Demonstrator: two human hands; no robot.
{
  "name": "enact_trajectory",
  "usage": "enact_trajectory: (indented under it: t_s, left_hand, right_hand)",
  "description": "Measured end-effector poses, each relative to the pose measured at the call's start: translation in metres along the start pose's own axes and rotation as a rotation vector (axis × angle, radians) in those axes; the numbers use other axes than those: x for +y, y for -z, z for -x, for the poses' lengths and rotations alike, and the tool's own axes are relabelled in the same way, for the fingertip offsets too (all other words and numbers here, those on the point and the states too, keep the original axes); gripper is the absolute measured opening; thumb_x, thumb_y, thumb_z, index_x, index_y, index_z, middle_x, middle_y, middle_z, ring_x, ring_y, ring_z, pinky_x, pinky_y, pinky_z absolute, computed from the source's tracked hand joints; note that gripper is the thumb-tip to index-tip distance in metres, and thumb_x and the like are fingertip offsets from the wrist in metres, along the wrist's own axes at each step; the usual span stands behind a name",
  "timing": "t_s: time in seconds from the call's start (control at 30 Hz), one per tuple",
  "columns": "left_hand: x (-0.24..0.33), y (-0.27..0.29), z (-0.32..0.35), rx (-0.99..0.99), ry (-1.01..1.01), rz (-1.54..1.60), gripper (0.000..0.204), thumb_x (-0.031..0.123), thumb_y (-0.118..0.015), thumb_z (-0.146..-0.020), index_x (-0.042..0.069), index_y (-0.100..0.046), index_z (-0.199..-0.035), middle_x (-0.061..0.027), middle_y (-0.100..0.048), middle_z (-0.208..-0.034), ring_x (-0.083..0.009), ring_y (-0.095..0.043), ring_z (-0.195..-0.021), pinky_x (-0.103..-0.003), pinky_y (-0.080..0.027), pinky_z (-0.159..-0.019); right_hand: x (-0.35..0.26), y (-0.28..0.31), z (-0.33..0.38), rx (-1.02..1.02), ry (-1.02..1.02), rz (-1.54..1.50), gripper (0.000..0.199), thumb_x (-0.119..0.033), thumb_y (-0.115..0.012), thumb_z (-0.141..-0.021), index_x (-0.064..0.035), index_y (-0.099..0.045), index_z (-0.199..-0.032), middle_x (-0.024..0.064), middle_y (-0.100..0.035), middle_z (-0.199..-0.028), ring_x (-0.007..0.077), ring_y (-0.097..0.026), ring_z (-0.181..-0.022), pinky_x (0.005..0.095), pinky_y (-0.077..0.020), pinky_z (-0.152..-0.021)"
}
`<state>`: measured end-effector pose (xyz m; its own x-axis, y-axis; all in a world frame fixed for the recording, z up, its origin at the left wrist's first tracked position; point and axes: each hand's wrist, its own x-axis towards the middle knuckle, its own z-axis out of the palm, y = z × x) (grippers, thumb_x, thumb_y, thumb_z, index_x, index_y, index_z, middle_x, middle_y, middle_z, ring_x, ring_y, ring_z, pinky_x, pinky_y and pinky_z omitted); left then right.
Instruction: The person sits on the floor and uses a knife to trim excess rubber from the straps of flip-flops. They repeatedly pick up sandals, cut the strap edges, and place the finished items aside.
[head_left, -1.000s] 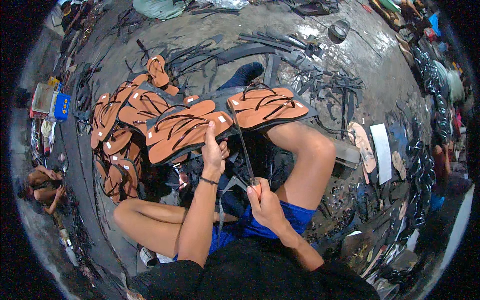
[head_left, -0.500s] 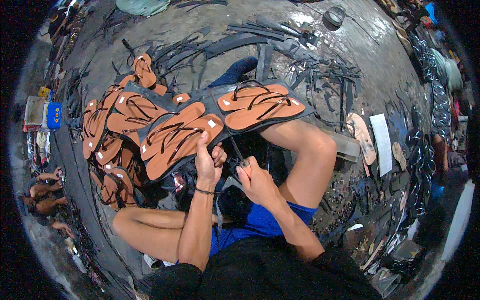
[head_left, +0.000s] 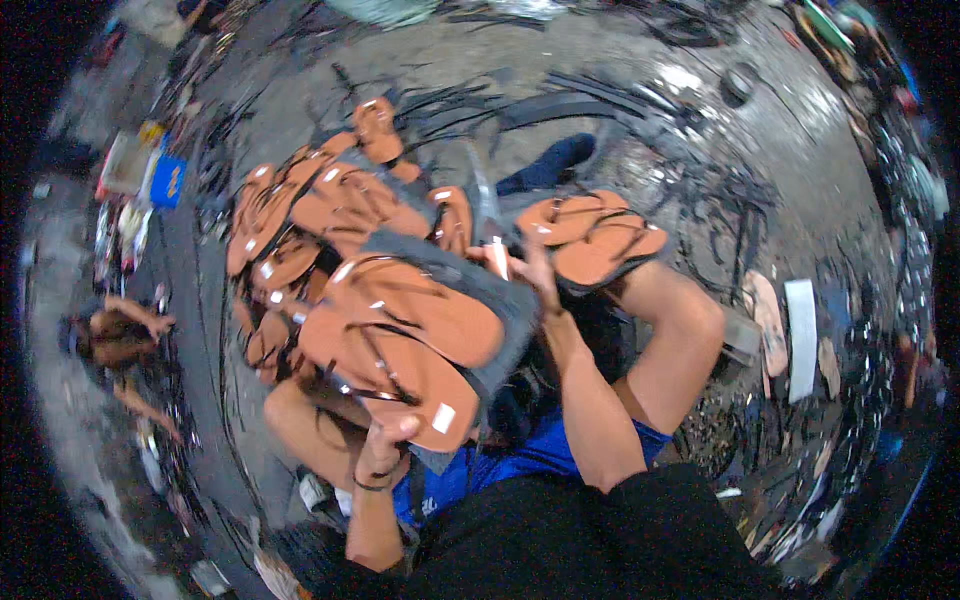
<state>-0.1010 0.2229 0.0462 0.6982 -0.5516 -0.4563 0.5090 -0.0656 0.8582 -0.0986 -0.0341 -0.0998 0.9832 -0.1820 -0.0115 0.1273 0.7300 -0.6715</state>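
Note:
My left hand (head_left: 385, 445) is closed on the near corner of a dark rubber sheet (head_left: 515, 300), its thumb on top. A pair of tan flip-flop sandals (head_left: 420, 310) with dark straps and white labels lies on this sheet, tilted in front of me. My right hand (head_left: 530, 275), slightly blurred, is closed around a knife (head_left: 482, 185) whose blade points away from me, by the sheet's far edge. Another pair of tan flip-flops (head_left: 590, 235) rests by my right knee, apart from the held sheet.
More tan flip-flops (head_left: 350, 205) are piled at the left. Dark rubber offcuts (head_left: 560, 105) litter the floor ahead. A white strip (head_left: 800, 335) and a pale sole shape (head_left: 765, 325) lie at the right. Another person's arms (head_left: 140, 320) show at the far left beyond a blue box (head_left: 167, 182).
The left sheet with its sandals has come apart from the right pair and turned toward me. My left hand moved nearer; my right hand lifted the knife away. The view shifted.

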Motion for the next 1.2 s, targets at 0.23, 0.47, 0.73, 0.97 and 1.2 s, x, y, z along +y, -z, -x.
enact_trajectory:
  t_s: [0.23, 0.47, 0.73, 0.97, 1.2]
  left_hand:
    - [-0.018, 0.044, 0.021, 0.036, 0.070, 0.234, 0.077, 0.023, -0.069, -0.074, -0.001, -0.035, -0.138, -0.0108, -0.050, -0.131, -0.0262, -0.051, -0.120, -0.039, -0.040, -0.104]
    - [-0.015, -0.014, 0.012, 0.099, -0.178, -0.206, 0.045, 0.006, -0.070, -0.081, 0.000, -0.049, -0.120, -0.0104, -0.061, -0.112, -0.0180, -0.059, -0.100, -0.034, -0.049, -0.088]
    - [-0.056, -0.006, 0.025, 0.251, -0.180, -0.482, 0.040, 0.011, -0.065, -0.085, -0.005, -0.049, -0.118, -0.0129, -0.061, -0.113, -0.0198, -0.056, -0.105, -0.033, -0.045, -0.089]
    - [0.084, -0.037, -0.091, 0.354, -0.812, -0.659, 0.036, 0.015, -0.063, -0.089, -0.001, -0.048, -0.118, -0.0141, -0.059, -0.101, -0.0224, -0.058, -0.089, -0.034, -0.047, -0.080]
    - [-0.041, -0.205, -0.208, -0.181, 0.299, 0.150, 0.080, 0.053, -0.063, -0.084, -0.010, -0.040, -0.126, -0.0196, -0.060, -0.110, -0.0268, -0.065, -0.091, -0.038, -0.055, -0.074]
  right_hand:
    - [-0.015, -0.050, 0.090, 0.212, -0.294, 0.029, 0.045, -0.020, -0.071, -0.077, -0.0017, -0.056, -0.116, -0.0013, -0.063, -0.100, 0.0093, -0.059, -0.090, 0.0264, -0.0458, -0.083]
    - [-0.083, -0.117, 0.153, 0.233, -0.173, 0.447, 0.055, -0.003, -0.074, -0.070, -0.0014, -0.050, -0.119, 0.0013, -0.062, -0.100, 0.0126, -0.059, -0.091, 0.0287, -0.0480, -0.085]
    - [-0.075, -0.123, 0.169, 0.306, -0.107, 1.084, 0.043, -0.015, -0.072, -0.078, -0.0018, -0.051, -0.114, 0.0095, -0.060, -0.089, 0.0139, -0.056, -0.084, 0.0296, -0.0469, -0.075]
    - [-0.129, -0.067, 0.176, 0.937, 0.239, 0.587, 0.023, -0.019, -0.068, -0.087, -0.0032, -0.057, -0.101, -0.0020, -0.052, -0.060, 0.0061, -0.048, -0.043, 0.0222, -0.0379, -0.037]
    - [-0.115, -0.049, 0.185, 1.057, 0.126, 0.355, 0.027, -0.027, -0.069, -0.086, -0.0019, -0.061, -0.084, 0.0025, -0.054, -0.057, 0.0112, -0.052, -0.043, 0.0257, -0.0396, -0.037]
